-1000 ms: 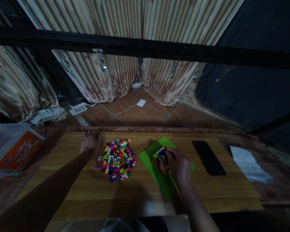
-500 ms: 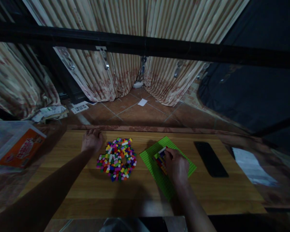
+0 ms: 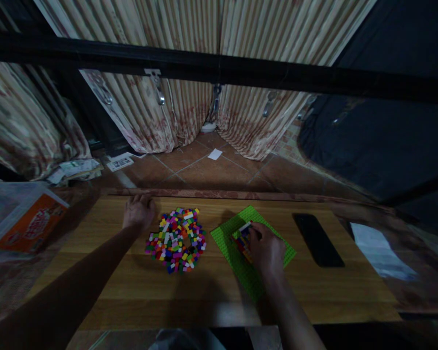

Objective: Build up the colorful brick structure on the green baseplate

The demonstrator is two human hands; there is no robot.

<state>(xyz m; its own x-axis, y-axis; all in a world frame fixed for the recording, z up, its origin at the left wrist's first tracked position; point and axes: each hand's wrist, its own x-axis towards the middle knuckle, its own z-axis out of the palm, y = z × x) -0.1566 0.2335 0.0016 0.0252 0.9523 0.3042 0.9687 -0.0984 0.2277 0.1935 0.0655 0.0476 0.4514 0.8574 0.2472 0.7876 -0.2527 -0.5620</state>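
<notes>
right hand (image 3: pixel 268 249): low over the block build (image 3: pixel 244 242), fingers bent and bunched at its far right corner. whether they pinch a small brick we cannot tell; the hand hides it.
just changed: against a second ago, we note this hand a little further left, covering more of the build. little differs from half a second ago.
meaning: we judge the work is now close finger contact at that corner, not reaching.
block build: near the middle of the green plate (image 3: pixel 224 236), mixed colours, white strip along the far edge.
left hand (image 3: pixel 139 212): resting at the far edge of the desk (image 3: pixel 138 301), fingers curled. we see nothing held, but the underside is hidden, so we cannot tell.
brick pile (image 3: pixel 173 238): loose, many colours, between left hand and plate, apart from the plate.
black slab (image 3: pixel 318 240): flat on the desk, right of the plate, not touching it.
beyond the desk: plastic box (image 3: pixel 18 194) to the left, white sheet (image 3: pixel 383 253) to the right.
</notes>
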